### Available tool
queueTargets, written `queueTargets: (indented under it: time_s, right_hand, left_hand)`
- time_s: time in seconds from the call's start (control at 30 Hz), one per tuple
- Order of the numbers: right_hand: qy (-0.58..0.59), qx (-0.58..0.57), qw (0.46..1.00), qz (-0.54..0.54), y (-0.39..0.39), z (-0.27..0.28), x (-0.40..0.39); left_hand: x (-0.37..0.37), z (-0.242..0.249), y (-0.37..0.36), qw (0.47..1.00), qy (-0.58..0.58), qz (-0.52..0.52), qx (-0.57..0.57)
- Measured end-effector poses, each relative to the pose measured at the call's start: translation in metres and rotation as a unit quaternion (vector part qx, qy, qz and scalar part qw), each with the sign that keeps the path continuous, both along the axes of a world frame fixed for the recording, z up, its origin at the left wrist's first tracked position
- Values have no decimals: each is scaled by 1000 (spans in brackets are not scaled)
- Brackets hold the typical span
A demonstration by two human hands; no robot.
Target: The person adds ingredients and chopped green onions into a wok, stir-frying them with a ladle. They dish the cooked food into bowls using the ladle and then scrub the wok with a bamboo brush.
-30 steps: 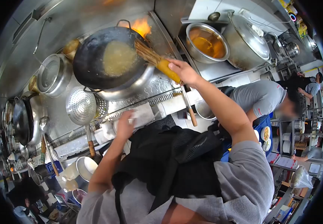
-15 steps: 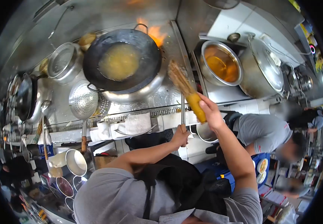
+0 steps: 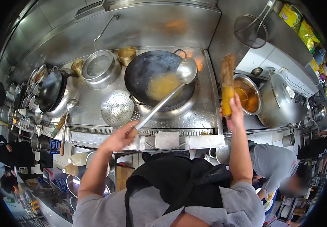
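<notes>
My left hand (image 3: 117,139) is closed round the wooden end of a long-handled metal ladle (image 3: 186,70). The ladle's bowl is over the right side of a black wok (image 3: 139,70), in which yellowish liquid (image 3: 162,86) lies. Raised upright in my right hand (image 3: 237,111) is a bamboo wok brush (image 3: 227,77) with a yellow grip, bristles pointing up. Behind the brush, in this view, stands a metal pot (image 3: 260,101) of orange-brown liquid.
A perforated skimmer (image 3: 114,109) lies left of the wok, in front of a round metal pot (image 3: 110,75). A large lidded stockpot (image 3: 275,109) stands at the right. One person in a grey shirt (image 3: 273,160) bends low at my right; other people are at far left.
My view has shifted. My left hand has moved left and swung the ladle over the wok. My right hand has turned the brush upright, away from the wok.
</notes>
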State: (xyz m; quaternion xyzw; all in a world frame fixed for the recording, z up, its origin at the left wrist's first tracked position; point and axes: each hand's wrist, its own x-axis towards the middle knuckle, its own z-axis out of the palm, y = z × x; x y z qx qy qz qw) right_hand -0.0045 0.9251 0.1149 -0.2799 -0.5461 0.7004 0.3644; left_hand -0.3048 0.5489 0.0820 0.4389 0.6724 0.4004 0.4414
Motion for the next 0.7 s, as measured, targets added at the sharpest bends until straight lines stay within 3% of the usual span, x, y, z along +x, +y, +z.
queueTargets:
  time_s: [0.03, 0.07, 0.1, 0.17, 0.2, 0.27, 0.3, 0.37, 0.4, 0.43, 0.5, 0.57, 0.63, 0.7]
  right_hand:
    - [-19, -4, 1000, 8, 1, -13, -14]
    - [-32, -9, 999, 28, -1, -22, -28]
    - [-51, -31, 998, 32, -7, -30, -40]
    - [-84, -40, 995, 41, -18, -45, -62]
    - [-85, -43, 995, 41, -22, -51, -72]
    - [-136, -28, 988, 63, -28, -61, -89]
    - [-138, -30, 988, 62, -28, -66, -96]
    - [-273, 70, 954, 107, -17, -82, -113]
    - [-291, 186, 932, 110, -3, -105, -120]
    - [-291, 187, 932, 109, 3, -105, -128]
    - [-443, 472, 757, 86, 13, -109, -145]
    - [-506, 417, 746, 114, 3, -71, -170]
    - [-575, 453, 660, 168, 9, -60, -188]
    - [-583, 456, 649, 177, 17, -64, -205]
  left_hand:
    - [-19, 15, -5, 998, 58, 5, 2]
    - [-32, 39, -7, 978, 202, 0, -50]
    - [-50, 37, -8, 978, 200, 2, -52]
    - [-87, 37, -8, 914, 402, -32, -30]
    - [-100, 44, -3, 915, 401, -33, -34]
    - [-110, 75, 15, 862, 466, -63, -190]
    - [-124, 73, 20, 862, 464, -66, -190]
    - [-143, 71, 30, 864, 461, -95, -177]
    - [-146, 74, 35, 873, 443, -84, -187]
    - [-151, 73, 38, 873, 443, -84, -186]
    - [-160, 71, 42, 875, 432, -130, -175]
    - [-155, 101, 48, 885, 414, -104, -187]
    - [-150, 128, 52, 895, 391, -79, -200]
    - [-155, 144, 52, 925, 371, 57, -64]
